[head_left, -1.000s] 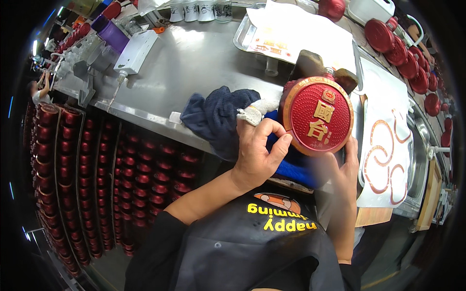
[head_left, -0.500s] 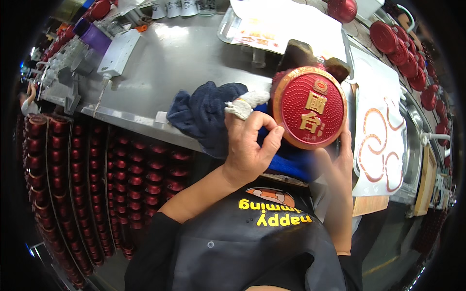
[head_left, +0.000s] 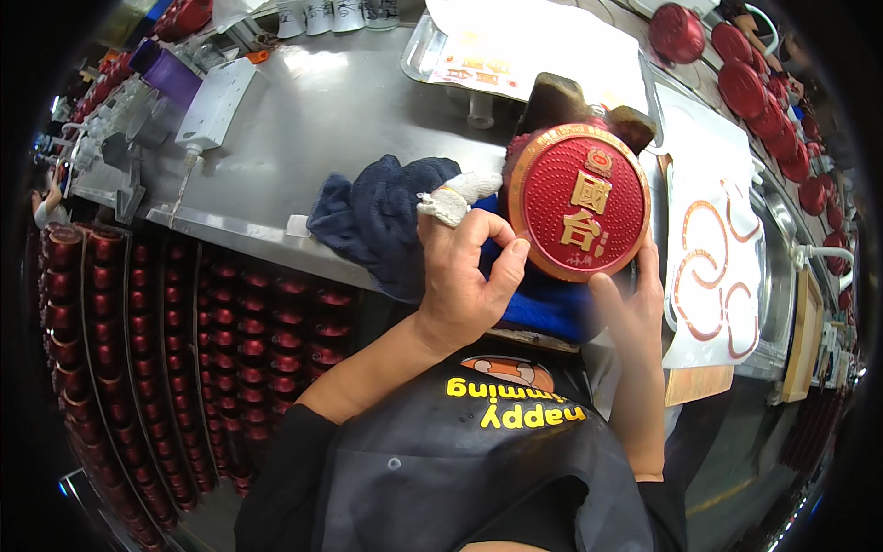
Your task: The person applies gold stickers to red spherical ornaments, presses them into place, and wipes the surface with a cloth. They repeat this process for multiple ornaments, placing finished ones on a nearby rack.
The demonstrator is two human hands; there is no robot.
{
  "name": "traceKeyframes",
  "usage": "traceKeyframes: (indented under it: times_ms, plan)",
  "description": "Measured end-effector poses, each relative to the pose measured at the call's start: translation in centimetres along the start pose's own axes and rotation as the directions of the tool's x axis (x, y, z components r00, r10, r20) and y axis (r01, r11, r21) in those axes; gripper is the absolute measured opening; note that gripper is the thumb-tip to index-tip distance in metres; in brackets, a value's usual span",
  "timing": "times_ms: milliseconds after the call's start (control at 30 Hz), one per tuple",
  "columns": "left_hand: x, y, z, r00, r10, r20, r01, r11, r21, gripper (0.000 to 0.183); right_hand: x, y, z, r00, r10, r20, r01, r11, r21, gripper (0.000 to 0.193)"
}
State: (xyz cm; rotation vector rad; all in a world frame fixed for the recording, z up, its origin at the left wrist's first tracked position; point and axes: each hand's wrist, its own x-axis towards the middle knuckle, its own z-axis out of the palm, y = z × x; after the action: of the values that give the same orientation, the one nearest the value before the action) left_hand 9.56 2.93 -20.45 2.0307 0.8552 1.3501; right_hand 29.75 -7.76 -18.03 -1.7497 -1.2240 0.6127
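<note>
**Red bottle (head_left: 547,170) tilted face-up between your hands**

Nearest you is your black apron (head_left: 395,506). Your left hand (head_left: 464,276) has thumb and forefinger pressed together at the bottle's lower-left rim; you cannot tell whether anything is pinched between them. A white cover (head_left: 469,193) sleeves another finger. Your right hand (head_left: 635,308), partly blurred, has its grip closed on the lower-right edge, thumb in front, fingers along the side.

The bottle is above a bright blue cloth (head_left: 552,317). Its face is round and deep red, dotted with raised beads, carrying gold raised characters and a small gold emblem; a printed orange-gold band circles it. Its neck sits between two dark blocks (head_left: 552,101).

To the left, a dark blue towel (head_left: 377,216) lies crumpled on the steel table (head_left: 303,110). To the right, curved orange-red strips (head_left: 704,205) rest on a white sheet (head_left: 713,156). Farther off are more red bottles (head_left: 678,32).
</note>
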Motion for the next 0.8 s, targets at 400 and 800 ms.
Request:
traceKeyframes:
  times_ms: [400,800]
  plan:
    - [-1.2,-0.8,0.0,0.983,-0.129,0.133,0.134,0.991,-0.028,0.054,-0.1,0.2,0.2,1.0,-0.015,-0.013,0.015,0.999,-0.032,0.088]
    - [-0.8,-0.9,0.8,0.995,-0.091,0.034,0.091,0.996,0.002,0.063,0.0,0.0,0.1,1.0,-0.004,0.006,0.004,0.999,-0.045,0.089]
